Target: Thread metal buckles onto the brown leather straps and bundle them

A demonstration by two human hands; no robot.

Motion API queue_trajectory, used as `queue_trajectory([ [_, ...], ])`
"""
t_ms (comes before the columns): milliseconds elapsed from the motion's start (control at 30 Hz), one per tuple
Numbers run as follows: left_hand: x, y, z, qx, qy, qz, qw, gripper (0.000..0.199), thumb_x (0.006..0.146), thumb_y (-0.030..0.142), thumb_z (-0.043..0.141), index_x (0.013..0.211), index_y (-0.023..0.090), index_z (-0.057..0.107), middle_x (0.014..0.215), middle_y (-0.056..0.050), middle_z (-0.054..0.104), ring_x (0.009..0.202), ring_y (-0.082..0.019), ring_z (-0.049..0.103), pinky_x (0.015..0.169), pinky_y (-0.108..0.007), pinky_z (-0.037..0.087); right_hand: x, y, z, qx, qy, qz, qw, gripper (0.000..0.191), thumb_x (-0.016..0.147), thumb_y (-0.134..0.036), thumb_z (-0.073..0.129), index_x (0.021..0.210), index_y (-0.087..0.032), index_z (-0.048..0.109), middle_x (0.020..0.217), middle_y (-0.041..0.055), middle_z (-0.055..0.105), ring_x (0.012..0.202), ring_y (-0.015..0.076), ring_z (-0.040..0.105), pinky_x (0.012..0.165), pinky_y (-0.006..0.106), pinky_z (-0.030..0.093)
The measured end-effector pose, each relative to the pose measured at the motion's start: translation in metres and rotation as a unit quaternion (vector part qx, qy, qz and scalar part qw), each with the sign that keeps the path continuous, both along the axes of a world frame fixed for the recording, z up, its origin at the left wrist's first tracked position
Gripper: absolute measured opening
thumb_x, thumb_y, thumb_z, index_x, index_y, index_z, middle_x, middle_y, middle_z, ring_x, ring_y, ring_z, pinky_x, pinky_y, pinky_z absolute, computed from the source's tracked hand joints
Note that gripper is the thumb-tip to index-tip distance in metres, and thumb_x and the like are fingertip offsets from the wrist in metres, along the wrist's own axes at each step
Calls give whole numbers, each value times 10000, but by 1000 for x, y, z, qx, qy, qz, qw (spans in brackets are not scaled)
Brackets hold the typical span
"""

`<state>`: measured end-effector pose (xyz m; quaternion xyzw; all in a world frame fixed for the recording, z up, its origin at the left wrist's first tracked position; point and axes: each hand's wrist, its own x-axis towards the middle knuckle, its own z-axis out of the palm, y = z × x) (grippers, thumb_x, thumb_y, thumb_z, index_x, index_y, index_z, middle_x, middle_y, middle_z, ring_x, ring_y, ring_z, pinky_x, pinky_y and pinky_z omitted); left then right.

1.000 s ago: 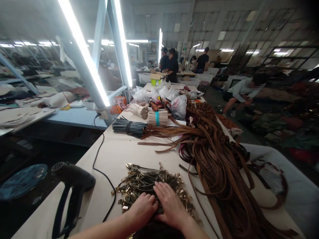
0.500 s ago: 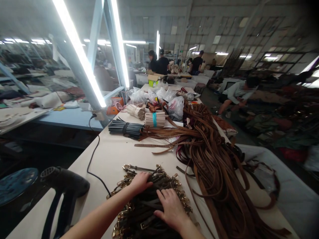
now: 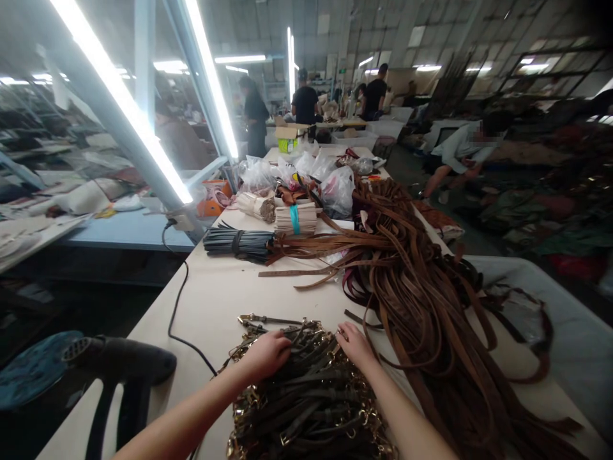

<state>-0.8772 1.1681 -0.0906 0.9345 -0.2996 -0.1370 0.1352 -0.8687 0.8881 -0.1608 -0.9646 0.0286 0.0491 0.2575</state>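
Note:
A pile of dark leather straps (image 3: 316, 396) with gold-coloured metal clasps and buckles lies at the front of the table. My left hand (image 3: 271, 352) is closed at the pile's upper left, its fingers curled round a dark strap. At the upper right edge, my right hand (image 3: 353, 345) pinches the clasp end of a strap between thumb and fingers. Part of the pile lies hidden under my forearms. Long brown leather strips (image 3: 407, 306) spread in a heap just right of my right hand.
A black heat gun (image 3: 124, 361) stands at the left, near a black cable (image 3: 178, 300). Bundled dark strips (image 3: 237, 243), pale strips (image 3: 294, 220) and plastic bags (image 3: 338, 191) lie farther back. A white bin (image 3: 565, 332) adjoins the table's right side. Several people are in the background.
My right hand has moved up from the middle of the pile to its upper right edge, its fingers now pinched. My left hand stays near the upper left, fingers more curled.

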Motion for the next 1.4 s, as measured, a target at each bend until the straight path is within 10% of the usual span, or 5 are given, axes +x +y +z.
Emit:
queue_trajectory([
  [233,28,-18,-29,29,18,2,999,242,783,283,433,719,175,640,733,-67,634,701,-207,594,673,-312,443,-25,16,6,-6,-18,-23,1000,368,818,-330,383,1088,-166,571,1045,118,589,982,204,548,891,301,386],
  [667,22,-26,-25,20,61,-41,997,272,819,262,378,906,200,629,927,-74,627,811,-203,597,727,-303,441,-24,10,0,29,-24,-4,999,580,798,-544,374,1240,-174,442,1338,122,387,1204,233,389,974,352,333],
  [967,-23,-5,-8,1,54,-51,997,888,609,483,612,1339,144,238,1324,-133,412,1170,-285,412,972,-376,309,-35,41,20,-10,-36,-14,999,446,794,-490,416,1101,-206,569,995,102,578,944,219,541,856,335,391],
  [1167,-42,19,-9,-1,9,-52,999,678,669,194,507,1314,209,298,1297,-70,443,1169,-221,404,995,-360,281,-62,61,36,-32,-68,24,997,511,842,-487,308,1181,-157,503,1081,148,536,1014,250,493,884,388,369],
  [1400,-97,-14,14,-63,-80,-36,994,284,706,384,587,947,234,591,1209,-48,488,1160,-245,377,1019,-412,222,-63,46,44,-14,-75,168,983,500,760,-523,471,1176,-249,516,1231,77,512,1135,225,431,980,387,288],
])
